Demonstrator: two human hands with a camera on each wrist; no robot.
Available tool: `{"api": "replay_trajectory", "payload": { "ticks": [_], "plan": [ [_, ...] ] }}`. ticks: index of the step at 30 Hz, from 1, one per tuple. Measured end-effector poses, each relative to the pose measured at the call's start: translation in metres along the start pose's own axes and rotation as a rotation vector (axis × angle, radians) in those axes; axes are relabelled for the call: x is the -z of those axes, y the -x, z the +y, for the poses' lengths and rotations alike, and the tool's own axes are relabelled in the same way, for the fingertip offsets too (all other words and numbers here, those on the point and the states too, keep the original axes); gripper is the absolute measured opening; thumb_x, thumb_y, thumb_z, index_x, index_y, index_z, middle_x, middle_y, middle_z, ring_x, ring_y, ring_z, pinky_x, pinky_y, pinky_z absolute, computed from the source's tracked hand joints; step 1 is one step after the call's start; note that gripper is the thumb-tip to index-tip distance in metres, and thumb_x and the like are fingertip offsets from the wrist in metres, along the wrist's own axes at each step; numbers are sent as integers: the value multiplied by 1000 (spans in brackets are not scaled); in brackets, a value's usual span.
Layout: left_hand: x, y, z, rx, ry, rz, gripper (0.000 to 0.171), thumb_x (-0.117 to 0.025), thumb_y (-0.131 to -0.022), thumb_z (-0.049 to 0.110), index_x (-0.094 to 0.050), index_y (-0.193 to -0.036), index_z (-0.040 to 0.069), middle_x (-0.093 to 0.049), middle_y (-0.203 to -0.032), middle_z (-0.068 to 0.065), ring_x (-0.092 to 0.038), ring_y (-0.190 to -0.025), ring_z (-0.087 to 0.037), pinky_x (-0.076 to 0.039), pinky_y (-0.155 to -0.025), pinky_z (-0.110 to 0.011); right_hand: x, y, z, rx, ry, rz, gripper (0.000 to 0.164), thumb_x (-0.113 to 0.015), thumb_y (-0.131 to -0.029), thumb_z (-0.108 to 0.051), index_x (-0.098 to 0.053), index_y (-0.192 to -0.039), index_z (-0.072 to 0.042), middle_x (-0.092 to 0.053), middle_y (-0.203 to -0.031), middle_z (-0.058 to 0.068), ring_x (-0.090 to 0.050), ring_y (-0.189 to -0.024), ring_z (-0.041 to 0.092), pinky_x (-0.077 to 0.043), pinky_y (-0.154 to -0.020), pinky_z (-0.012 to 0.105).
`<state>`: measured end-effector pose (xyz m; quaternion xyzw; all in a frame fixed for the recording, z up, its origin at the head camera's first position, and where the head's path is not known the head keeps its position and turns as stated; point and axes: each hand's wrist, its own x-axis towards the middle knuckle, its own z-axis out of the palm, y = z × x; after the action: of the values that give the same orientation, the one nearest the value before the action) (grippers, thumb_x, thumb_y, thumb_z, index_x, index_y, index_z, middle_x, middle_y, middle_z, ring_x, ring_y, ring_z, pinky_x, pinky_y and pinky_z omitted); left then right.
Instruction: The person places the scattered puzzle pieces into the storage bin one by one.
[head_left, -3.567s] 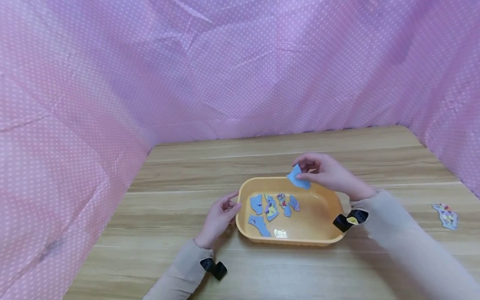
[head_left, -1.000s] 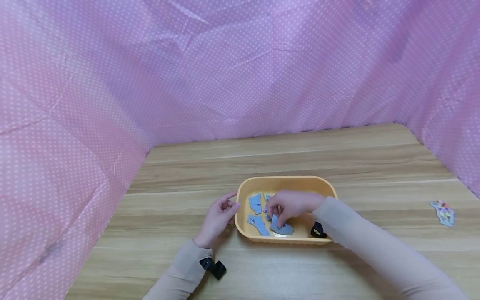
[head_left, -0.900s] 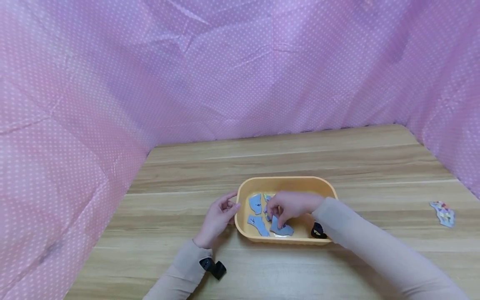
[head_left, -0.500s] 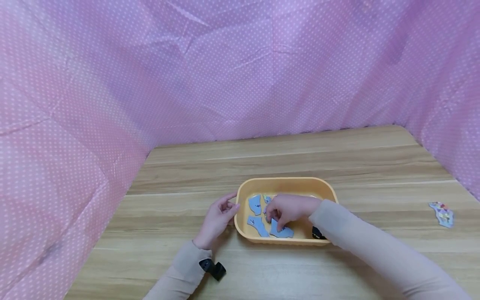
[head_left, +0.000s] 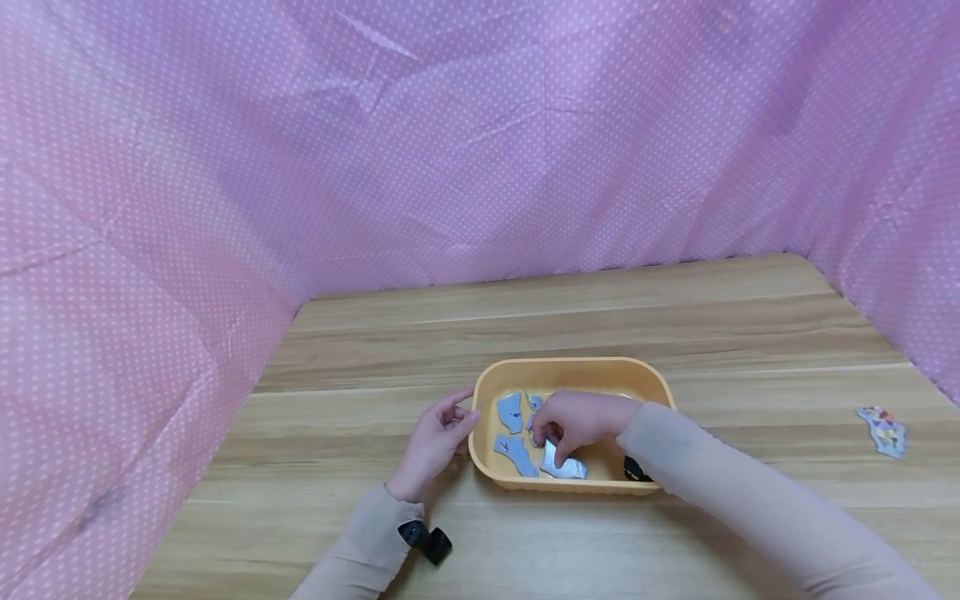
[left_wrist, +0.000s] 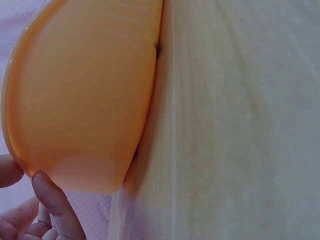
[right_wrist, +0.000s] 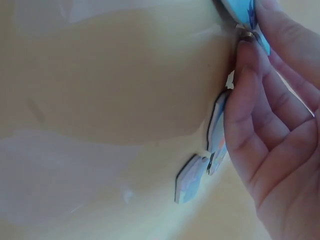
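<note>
My right hand [head_left: 583, 421] reaches down into a yellow plastic tray [head_left: 570, 365] and pinches a blue puzzle piece [head_left: 564, 469] near the front wall. Glare whitens that piece in the head view; the right wrist view shows its blue edge [right_wrist: 242, 11] between thumb and fingers. At the tray's left end my left hand [head_left: 431, 442] holds the rim with thumb and fingers. Two blue puzzle pieces lie at the left inside, an upper piece [head_left: 510, 412] and a longer lower piece [head_left: 516, 455]. A coloured puzzle piece [head_left: 534, 402] shows partly behind my right hand, which hides others.
One more printed puzzle piece [head_left: 882, 431] lies on the wooden table [head_left: 375, 350], far right of the tray. Pink dotted cloth [head_left: 450, 150] hangs around the back and sides. Each wrist wears a black camera, the left camera [head_left: 425, 540] being fully visible.
My right hand has lowered the blue puzzle piece from above the far rim to the front of the tray. It has moved only slightly over the last second. My left hand stays at the rim.
</note>
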<state>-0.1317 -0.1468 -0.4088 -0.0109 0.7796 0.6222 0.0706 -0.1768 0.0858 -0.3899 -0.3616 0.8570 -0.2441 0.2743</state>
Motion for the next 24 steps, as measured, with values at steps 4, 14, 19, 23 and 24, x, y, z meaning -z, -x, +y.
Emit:
{"api": "replay_trajectory", "payload": {
  "ticks": [4, 14, 19, 23, 24],
  "plan": [
    [0, 0, 0, 1, -2, 1, 44, -60, -92, 7, -51, -134, 2, -58, -86, -11, -48, -60, -12, -43, -53, -23, 0, -1, 0, -8, 12, -1, 20, -82, -73, -15, -69, -87, -20, -55, -69, -8, -49, -67, 6, -44, -65, 19],
    [0, 0, 0, -14, -5, -2, 42, -60, -91, 7, -52, -132, 1, -58, -85, -9, -49, -60, -9, -43, -53, -21, 0, -1, 0, -9, 10, -9, 18, -81, -73, -15, -68, -84, -19, -54, -66, -8, -50, -65, 6, -44, -62, 19],
    [0, 0, 0, -23, -9, -4, 42, -60, -92, 7, -52, -132, 0, -58, -85, -11, -49, -60, -9, -43, -53, -21, 1, 0, -2, -11, 2, -4, 17, -81, -73, -17, -68, -84, -19, -55, -67, -8, -50, -66, 6, -44, -63, 19],
    [0, 0, 1, -13, -12, 4, 41, -60, -91, 6, -53, -132, 1, -58, -84, -8, -48, -60, -11, -43, -53, -21, 2, 1, -2, -8, -17, 7, 17, -81, -74, -19, -68, -86, -18, -55, -68, -7, -50, -67, 7, -43, -63, 19],
    [0, 0, 1, -12, -11, 3, 41, -60, -91, 6, -53, -132, 1, -58, -84, -8, -48, -60, -11, -43, -53, -21, 3, 2, -2, -3, -24, 10, 18, -81, -74, -20, -68, -86, -18, -55, -68, -7, -50, -67, 7, -43, -63, 19]
  ]
}}
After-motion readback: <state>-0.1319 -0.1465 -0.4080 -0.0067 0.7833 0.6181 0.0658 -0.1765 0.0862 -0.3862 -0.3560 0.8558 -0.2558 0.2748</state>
